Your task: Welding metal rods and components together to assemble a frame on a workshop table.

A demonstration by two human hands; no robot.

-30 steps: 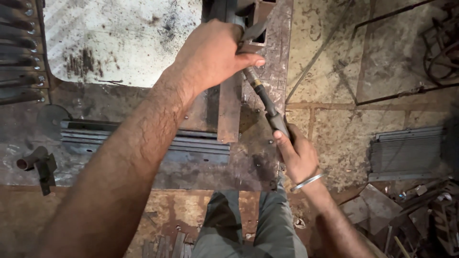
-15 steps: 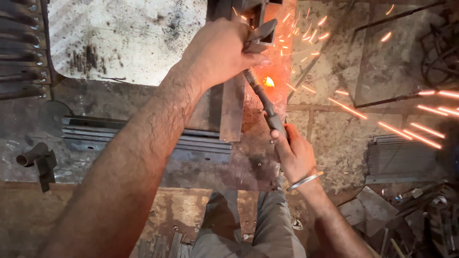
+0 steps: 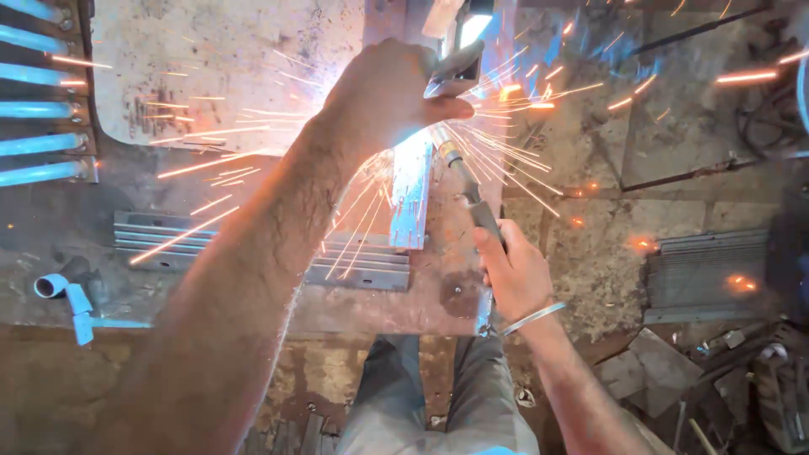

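My left hand reaches forward at the top centre and grips a small grey metal piece, pressing it onto the steel work. My right hand, with a metal bangle on the wrist, holds the dark handle of a welding holder that slants up to the left. Its tip meets the work just below my left hand. A bright blue-white arc burns there and orange sparks fly out on all sides. An upright flat steel bar lies under the arc on the rusty bench plate.
A pale scratched sheet lies at the top left beside a row of pipes. Ribbed metal strips cross the bench. A ribbed panel and scrap pieces lie at the right. My grey-trousered legs are below.
The arc has flared from a small orange glow into a bright blue-white light, with far more sparks flying. Both hands stay in nearly the same place.
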